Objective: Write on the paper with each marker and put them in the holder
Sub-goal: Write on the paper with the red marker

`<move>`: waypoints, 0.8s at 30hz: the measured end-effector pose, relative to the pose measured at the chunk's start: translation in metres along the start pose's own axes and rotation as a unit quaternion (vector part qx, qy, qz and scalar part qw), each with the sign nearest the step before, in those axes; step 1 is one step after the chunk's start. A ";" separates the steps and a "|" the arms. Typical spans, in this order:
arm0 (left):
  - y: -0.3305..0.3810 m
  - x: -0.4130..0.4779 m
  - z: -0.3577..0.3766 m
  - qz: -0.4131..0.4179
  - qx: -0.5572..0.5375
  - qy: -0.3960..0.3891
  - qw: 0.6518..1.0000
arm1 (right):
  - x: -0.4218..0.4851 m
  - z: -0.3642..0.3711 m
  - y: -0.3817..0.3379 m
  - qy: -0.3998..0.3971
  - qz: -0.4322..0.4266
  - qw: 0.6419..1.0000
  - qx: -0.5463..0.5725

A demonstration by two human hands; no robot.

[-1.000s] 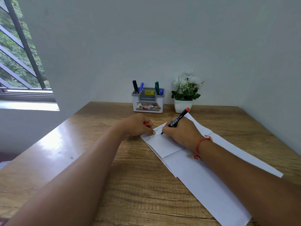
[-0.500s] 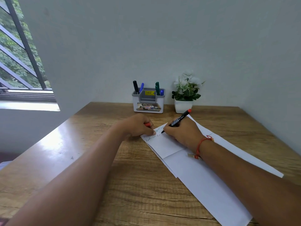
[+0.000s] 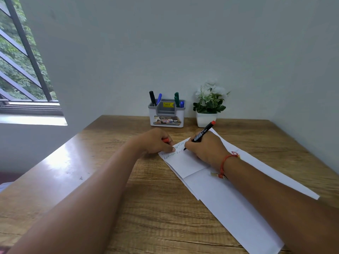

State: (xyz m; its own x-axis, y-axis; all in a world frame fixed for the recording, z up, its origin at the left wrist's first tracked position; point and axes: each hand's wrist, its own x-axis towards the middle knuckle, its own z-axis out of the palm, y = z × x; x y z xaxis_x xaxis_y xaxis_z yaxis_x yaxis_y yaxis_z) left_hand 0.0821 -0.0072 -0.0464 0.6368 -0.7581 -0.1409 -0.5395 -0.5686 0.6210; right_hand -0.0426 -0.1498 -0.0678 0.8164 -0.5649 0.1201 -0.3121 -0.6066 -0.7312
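Observation:
My right hand [image 3: 205, 149] grips a black marker with a red end [image 3: 201, 134], its tip down on the white paper [image 3: 185, 162] near the top corner, beside lines of writing. My left hand [image 3: 156, 142] rests on the paper's left corner, a fingertip pressing it, with fingers curled round a red cap [image 3: 166, 140]. The white and grey holder [image 3: 167, 114] stands at the back of the desk. In it stand a black marker [image 3: 152, 98], blue markers [image 3: 159, 98] and a green marker [image 3: 176, 99].
A white pot with a flowering plant [image 3: 208, 105] stands right of the holder. The wooden desk [image 3: 91, 180] meets walls at the back and right. A barred window [image 3: 20, 70] is on the left. More paper sheets run toward the near right edge.
The marker's tip has shifted slightly along the line of writing as my right hand writes. My left hand has stayed in place on the paper.

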 end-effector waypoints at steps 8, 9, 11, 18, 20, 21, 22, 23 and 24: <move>-0.001 0.002 0.000 -0.002 0.009 0.000 1.000 | 0.002 -0.006 0.004 0.011 0.035 0.991 0.130; -0.001 0.002 0.000 -0.002 0.009 0.000 1.000 | 0.002 -0.007 0.003 0.013 0.033 0.990 0.138; 0.000 0.002 0.000 -0.003 0.011 -0.001 1.000 | 0.000 -0.009 0.002 0.025 0.014 0.989 0.148; -0.001 0.003 0.000 -0.002 0.018 -0.003 1.000 | 0.002 -0.009 0.007 0.011 0.005 0.997 0.082; 0.000 0.003 0.000 -0.001 0.020 -0.005 1.000 | 0.002 -0.008 0.009 0.009 0.005 0.997 0.071; 0.000 0.003 0.000 0.000 0.020 -0.004 1.000 | 0.002 -0.007 0.009 0.009 0.004 0.998 0.067; 0.000 0.003 0.000 0.000 0.019 -0.004 1.000 | 0.002 -0.007 0.009 0.008 0.003 0.998 0.061; 0.000 0.002 0.000 0.001 0.018 -0.004 1.000 | 0.002 -0.007 0.008 0.008 0.003 0.999 0.054; -0.001 0.002 -0.001 0.002 0.018 -0.004 1.000 | 0.002 -0.007 0.008 0.009 0.002 0.999 0.047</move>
State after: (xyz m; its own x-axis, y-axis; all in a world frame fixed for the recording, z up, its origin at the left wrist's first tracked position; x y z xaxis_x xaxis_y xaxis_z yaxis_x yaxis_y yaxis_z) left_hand 0.0843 -0.0084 -0.0467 0.6296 -0.7632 -0.1452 -0.5616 -0.5763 0.5937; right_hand -0.0469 -0.1594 -0.0689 0.8065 -0.5773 0.1278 -0.2683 -0.5499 -0.7910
